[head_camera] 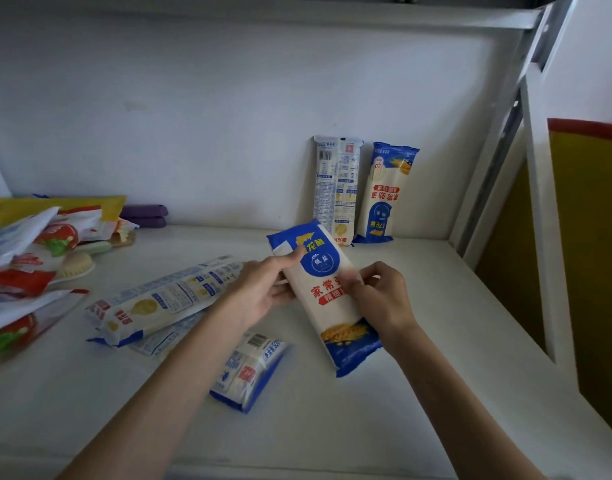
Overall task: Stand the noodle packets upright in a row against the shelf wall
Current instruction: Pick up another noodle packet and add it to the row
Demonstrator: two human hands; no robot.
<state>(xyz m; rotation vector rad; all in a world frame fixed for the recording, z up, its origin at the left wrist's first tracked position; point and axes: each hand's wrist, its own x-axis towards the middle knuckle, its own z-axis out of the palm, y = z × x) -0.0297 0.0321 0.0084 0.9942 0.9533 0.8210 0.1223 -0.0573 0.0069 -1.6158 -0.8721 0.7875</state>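
Packet [328,320] in grasp of left hand [263,289] and right hand [380,299], open wall [228,133] beside upright pair [337,188].

A single wide-angle view comes from a camera worn on the person's head. It faces forward and tilts down onto a white shelf board [436,341], close enough that both forearms enter from the bottom edge near 6 o'clock and reach the centre. The left hand [259,289] and right hand [380,296] sit near mid-frame, gripping a noodle packet [332,313] between them. The shelf wall [228,116] fills the upper half, towards 12 o'clock, with upright packets [335,188] against it at about 1 o'clock. The metal shelf frame [526,133] leans across 2 to 3 o'clock. A pile of wrappers [27,258] lies at 9 o'clock.
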